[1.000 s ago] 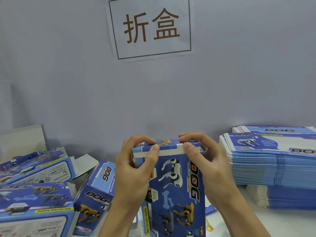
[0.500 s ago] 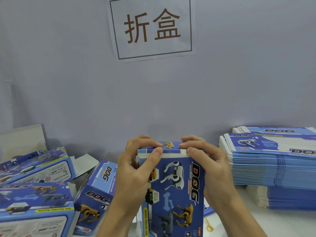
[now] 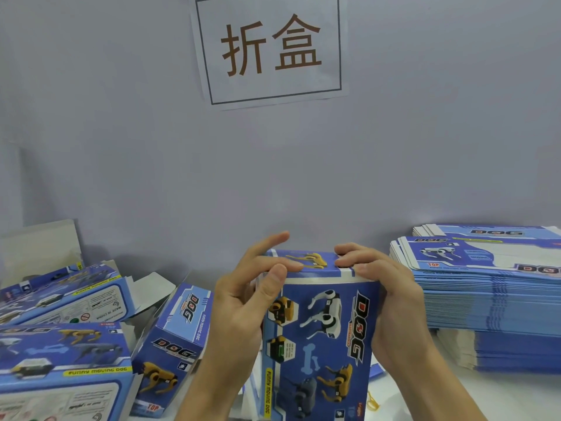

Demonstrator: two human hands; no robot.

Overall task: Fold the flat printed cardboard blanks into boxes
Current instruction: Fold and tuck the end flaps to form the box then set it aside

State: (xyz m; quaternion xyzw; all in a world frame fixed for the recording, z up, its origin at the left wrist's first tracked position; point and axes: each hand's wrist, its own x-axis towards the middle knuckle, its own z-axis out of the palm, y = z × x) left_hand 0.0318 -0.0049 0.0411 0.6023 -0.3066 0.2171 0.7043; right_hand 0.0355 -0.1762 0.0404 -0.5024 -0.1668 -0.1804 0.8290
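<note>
A blue printed "DOG" box [image 3: 321, 329] stands upright in front of me, its top flap folded down over the opening. My left hand [image 3: 239, 302] is at the top left corner: the thumb rests on the front edge, straight fingers lie on the top flap, and the index finger is lifted off. My right hand [image 3: 391, 293] wraps the box's right side, with its fingers curled over the top flap. A tall stack of flat blanks [image 3: 491, 287] lies to the right.
Several folded boxes lie at the left, one close to my left wrist [image 3: 173, 338] and others behind it [image 3: 60, 354]. A lower pile of blanks [image 3: 516, 350] sits under the stack on the white table [image 3: 516, 396]. A paper sign [image 3: 267, 47] hangs on the grey wall.
The top flap has gone down flat onto the box. My left fingers have straightened and the index finger has lifted; the right hand has slid down the right side.
</note>
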